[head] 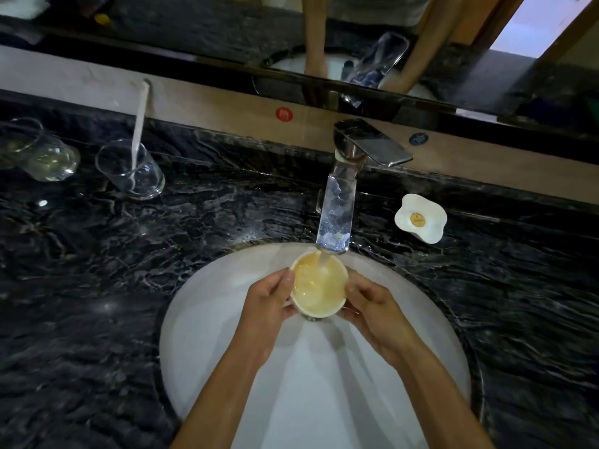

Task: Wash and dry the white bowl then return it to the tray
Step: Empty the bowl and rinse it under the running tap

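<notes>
The white bowl [319, 285] is held upright over the white sink basin [207, 319], directly under the chrome faucet [338, 209]. Water runs from the spout into the bowl, which is full of yellowish water. My left hand [269, 299] grips the bowl's left side and my right hand [372, 309] grips its right side. No tray shows in this view.
Dark marble counter [97, 270] surrounds the basin. A clear glass [133, 171] with a white toothbrush stands at the back left, with more glassware [39, 153] further left. A white flower-shaped dish [421, 218] sits right of the faucet. A mirror runs along the back.
</notes>
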Available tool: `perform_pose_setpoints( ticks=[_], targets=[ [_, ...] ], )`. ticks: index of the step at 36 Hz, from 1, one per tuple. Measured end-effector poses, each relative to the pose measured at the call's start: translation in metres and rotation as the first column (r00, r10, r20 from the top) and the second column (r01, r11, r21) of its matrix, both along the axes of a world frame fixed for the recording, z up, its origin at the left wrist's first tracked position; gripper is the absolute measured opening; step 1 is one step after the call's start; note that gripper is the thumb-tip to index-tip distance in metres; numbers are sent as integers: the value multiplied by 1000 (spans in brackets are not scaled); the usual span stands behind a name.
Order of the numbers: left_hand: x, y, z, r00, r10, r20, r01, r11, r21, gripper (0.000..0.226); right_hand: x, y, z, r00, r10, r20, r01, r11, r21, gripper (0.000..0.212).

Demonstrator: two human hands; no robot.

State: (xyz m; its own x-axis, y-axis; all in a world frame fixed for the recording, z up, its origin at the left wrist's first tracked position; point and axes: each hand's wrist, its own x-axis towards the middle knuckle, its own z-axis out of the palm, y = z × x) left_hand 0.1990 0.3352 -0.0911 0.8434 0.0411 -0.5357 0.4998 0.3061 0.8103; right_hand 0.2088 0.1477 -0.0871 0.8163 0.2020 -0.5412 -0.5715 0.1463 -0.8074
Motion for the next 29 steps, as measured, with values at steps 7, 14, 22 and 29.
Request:
perform_pose_setpoints(
  ticks=[7,14,22,29],
  targets=[
    [-1,-8,-14,987,50,-151,-64,994,-92,32,-3,-6,7,991,-27,127,54,975,-214,36],
    [5,-12,-14,981,49,-185,-74,989,-129,32,3,-9,9,996,31,80,-13,975,-221,30],
    [10,-4,-6,1000,-13,5,13,996,84,25,-5,0,-5,999,15,41,-10,993,-119,39],
    [8,-2,-18,997,19,-78,-14,998,54,30,-5,-3,6,991,-22,130,42,988,-150,45]
  ],
)
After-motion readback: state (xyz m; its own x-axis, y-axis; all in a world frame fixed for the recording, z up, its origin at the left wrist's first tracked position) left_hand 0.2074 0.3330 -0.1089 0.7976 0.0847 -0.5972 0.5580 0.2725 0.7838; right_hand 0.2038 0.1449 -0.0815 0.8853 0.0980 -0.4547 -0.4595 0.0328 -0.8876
